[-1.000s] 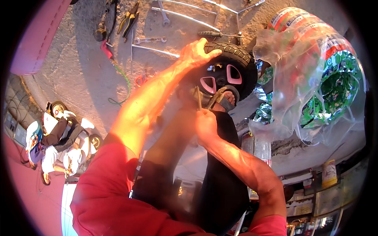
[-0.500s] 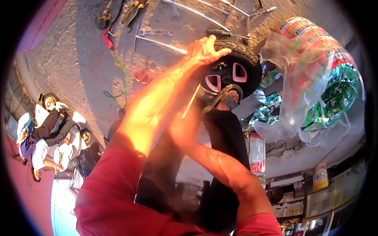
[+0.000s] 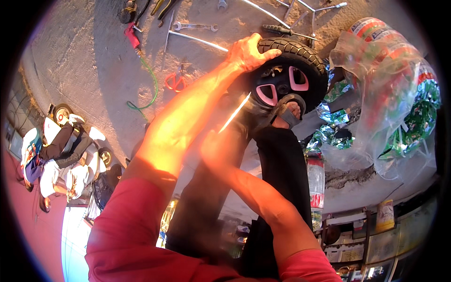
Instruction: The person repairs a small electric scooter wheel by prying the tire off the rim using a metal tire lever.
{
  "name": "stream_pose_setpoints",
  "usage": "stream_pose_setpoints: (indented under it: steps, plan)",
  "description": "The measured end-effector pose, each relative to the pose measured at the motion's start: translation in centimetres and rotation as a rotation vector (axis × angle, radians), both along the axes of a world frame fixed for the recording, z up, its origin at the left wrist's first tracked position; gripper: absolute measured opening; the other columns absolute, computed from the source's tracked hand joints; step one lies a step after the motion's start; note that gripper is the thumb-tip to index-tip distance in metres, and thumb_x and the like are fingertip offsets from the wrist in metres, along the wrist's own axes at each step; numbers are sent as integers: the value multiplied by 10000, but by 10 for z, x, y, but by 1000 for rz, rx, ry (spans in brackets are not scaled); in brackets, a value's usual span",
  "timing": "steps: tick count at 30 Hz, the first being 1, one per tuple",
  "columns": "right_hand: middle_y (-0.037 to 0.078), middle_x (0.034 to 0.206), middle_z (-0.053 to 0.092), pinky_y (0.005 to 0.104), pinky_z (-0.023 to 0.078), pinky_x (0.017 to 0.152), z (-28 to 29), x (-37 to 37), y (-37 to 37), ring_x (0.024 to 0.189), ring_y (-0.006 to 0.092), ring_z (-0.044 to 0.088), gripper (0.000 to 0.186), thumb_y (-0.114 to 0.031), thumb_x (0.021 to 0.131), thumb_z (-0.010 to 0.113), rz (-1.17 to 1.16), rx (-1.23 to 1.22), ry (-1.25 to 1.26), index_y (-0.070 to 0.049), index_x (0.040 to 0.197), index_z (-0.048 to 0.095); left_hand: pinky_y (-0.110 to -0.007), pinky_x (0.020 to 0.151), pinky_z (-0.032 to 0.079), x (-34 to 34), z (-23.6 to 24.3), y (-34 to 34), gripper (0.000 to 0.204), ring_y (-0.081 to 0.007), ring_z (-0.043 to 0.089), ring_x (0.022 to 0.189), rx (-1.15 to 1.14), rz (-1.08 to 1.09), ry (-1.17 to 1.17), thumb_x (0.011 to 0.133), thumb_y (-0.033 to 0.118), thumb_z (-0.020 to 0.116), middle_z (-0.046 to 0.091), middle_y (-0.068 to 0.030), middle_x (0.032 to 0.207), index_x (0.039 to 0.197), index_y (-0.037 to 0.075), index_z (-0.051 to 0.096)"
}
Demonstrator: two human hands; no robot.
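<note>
A small wheel with a knobbly black tyre (image 3: 303,51) and a black rim with pink-edged openings lies on the ground in front of me. My left hand (image 3: 251,54) grips the tyre's far left edge, its thumb stretched across the tread. My foot in a sandal (image 3: 289,115) presses on the near side of the wheel. Blurred by motion, my right hand (image 3: 213,148) is closed round a thin, shiny metal rod (image 3: 236,113) that points up towards the rim. The rod's tip is apart from the wheel in this view. My right fingers are too smeared to make out singly.
Beyond the wheel lie a screwdriver (image 3: 277,29), a wrench (image 3: 196,27) and long metal rods. Red-handled scissors (image 3: 175,82) and a red air gun (image 3: 132,35) on a green hose are at the left. Wrapped tyres (image 3: 376,33) in plastic stand right. People and a scooter are far left.
The view has shifted, so the wheel and tools appear farther right. My right hand still moves with the rod, which now shows brighter; my left hand stays on the tyre.
</note>
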State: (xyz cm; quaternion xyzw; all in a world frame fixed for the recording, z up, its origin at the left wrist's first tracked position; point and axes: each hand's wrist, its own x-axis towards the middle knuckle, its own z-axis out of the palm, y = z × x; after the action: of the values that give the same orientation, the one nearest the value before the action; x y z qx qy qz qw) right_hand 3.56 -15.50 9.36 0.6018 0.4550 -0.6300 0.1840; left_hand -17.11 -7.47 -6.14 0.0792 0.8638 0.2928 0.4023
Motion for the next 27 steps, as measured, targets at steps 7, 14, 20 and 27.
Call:
stream_pose_setpoints:
  steps: [7, 14, 20, 27]
  plan:
    - [136, 852, 640, 421, 507, 713, -24, 5, -51, 809, 275, 641, 202, -179, 907, 618, -219, -128, -60, -27, 1039, 642, -482, 980, 515, 0, -3, -4, 873, -427, 665, 1137, 51, -13, 57, 780, 762, 708, 707, -272, 1145, 1220, 12, 641]
    - [106, 819, 635, 389, 502, 629, 19, -3, 43, 743, 234, 637, 206, -165, 943, 596, 322, -34, 78, -24, 1093, 613, -455, 1014, 513, 0, 9, 5, 916, -387, 662, 1179, 21, 11, -25, 765, 793, 697, 707, -248, 1200, 1246, 15, 644]
    - [33, 674, 578, 345, 337, 431, 24, -39, 122, 493, 153, 497, 143, -133, 962, 553, 52, -551, -387, -78, 842, 609, -457, 989, 525, -1, 3, -4, 919, -386, 679, 1148, -11, 28, -3, 754, 803, 694, 718, -249, 1169, 1237, 21, 664]
    - [56, 709, 611, 330, 455, 514, 12, 0, 92, 560, 167, 580, 214, -194, 1001, 546, 65, -465, -252, -22, 921, 644, -459, 986, 527, 1, -4, -3, 897, -389, 684, 1132, 18, 44, 34, 752, 804, 692, 725, -243, 1147, 1211, 34, 671]
